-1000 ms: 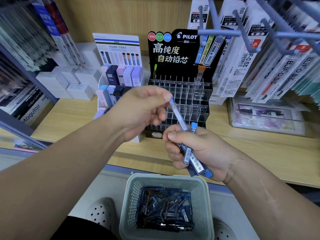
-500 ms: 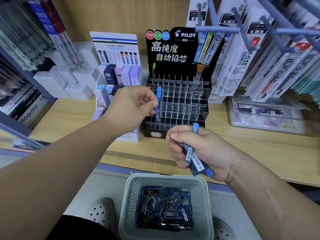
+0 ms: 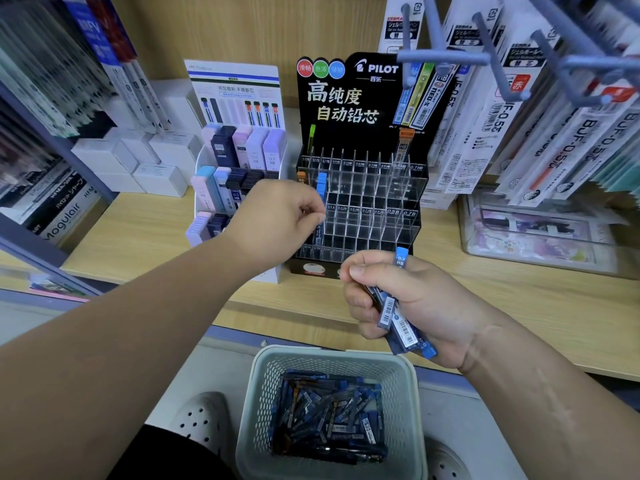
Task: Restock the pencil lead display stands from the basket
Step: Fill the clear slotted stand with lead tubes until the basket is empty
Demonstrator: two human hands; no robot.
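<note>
The black Pilot display stand (image 3: 377, 202) sits on the wooden shelf (image 3: 519, 306). Its front is a stepped grid of clear plastic slots with small grade labels such as 0.5 HB and 0.7 2B. Most slots stand bare. A few blue-capped lead tubes (image 3: 322, 185) are upright in a slot near the stand's left edge, an orange-capped tube (image 3: 403, 147) stands in its back row, and a green one (image 3: 312, 136) is at its back left.

The left hand (image 3: 273, 223) is at the stand's left front, its fingers curled with thumb and forefinger tips meeting right at the blue-capped tubes. Whether they actually pinch one cannot be told.

The right hand (image 3: 426, 306) is just in front of the stand and grips a small bundle of lead tubes (image 3: 394, 313). These are slim, dark translucent blue cases with white barcode stickers and bright blue caps. One pokes up above the thumb, marked 0.7 HB.

Below and in front of the stand, a pale perforated basket (image 3: 412, 393) holds a loose heap of the same blue tubes (image 3: 325, 417).

Just left of the stand is a white stand (image 3: 207, 161) of pastel lead cases.
</note>
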